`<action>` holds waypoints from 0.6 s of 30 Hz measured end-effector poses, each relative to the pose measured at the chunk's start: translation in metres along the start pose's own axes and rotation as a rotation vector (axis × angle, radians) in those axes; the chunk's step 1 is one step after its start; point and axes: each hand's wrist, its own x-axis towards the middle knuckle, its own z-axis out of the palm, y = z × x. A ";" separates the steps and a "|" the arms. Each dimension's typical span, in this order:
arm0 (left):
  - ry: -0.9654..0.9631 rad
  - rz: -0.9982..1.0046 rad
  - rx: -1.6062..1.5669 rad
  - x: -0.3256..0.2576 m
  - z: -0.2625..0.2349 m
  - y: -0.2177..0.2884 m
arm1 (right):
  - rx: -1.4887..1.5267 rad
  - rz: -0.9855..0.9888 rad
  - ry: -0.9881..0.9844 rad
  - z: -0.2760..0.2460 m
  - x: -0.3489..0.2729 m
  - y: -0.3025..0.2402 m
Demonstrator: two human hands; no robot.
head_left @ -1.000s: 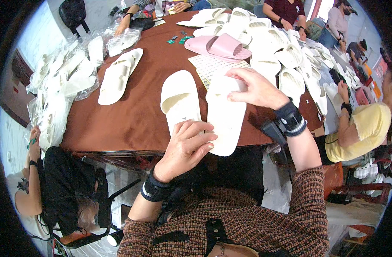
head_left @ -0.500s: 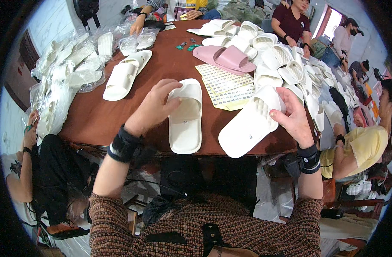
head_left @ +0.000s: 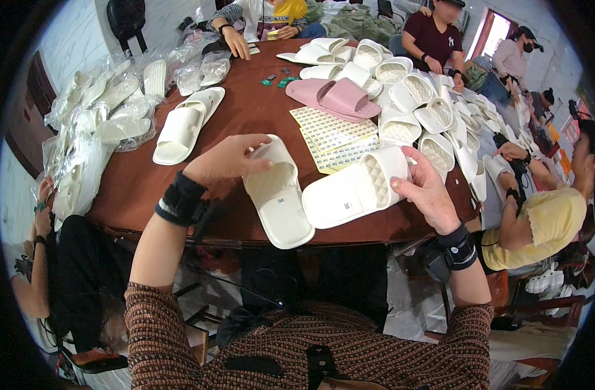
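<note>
A white slide slipper (head_left: 286,218) tilts at the table's near edge, sole seen from above, with a small dark print on its footbed. My left hand (head_left: 229,158) closes on the strap end of it, thumb and fingers at the far rim. Just to its right, my right hand (head_left: 429,192) grips a second white slide slipper (head_left: 333,200) by the strap side, thumb on top. This one lies nearly sideways, its heel touching or overlapping the first slipper's edge. Beyond them rest sheets of yellow-and-white stickers (head_left: 340,144) and a pair of pink slippers (head_left: 333,97).
A white slipper pair (head_left: 188,127) lies at left on the brown tablecloth (head_left: 145,188). Plastic-bagged slippers (head_left: 96,127) crowd the left edge; loose white slippers (head_left: 411,91) are heaped at right. Small green packets (head_left: 286,82) sit farther back. Several people work around the table.
Both slippers have turned and come together: the left one now leans rightward toward the near edge, the right one has swung to nearly sideways. My hands still hold their strap ends.
</note>
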 end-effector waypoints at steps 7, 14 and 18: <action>0.260 0.108 0.400 -0.038 0.017 0.024 | 0.000 0.035 0.024 -0.001 0.003 0.002; 0.351 0.018 0.527 -0.055 0.039 0.038 | 0.146 0.065 -0.173 0.013 -0.010 0.012; 0.365 -0.003 0.609 -0.072 0.042 0.052 | 0.193 0.090 -0.316 0.026 -0.021 -0.002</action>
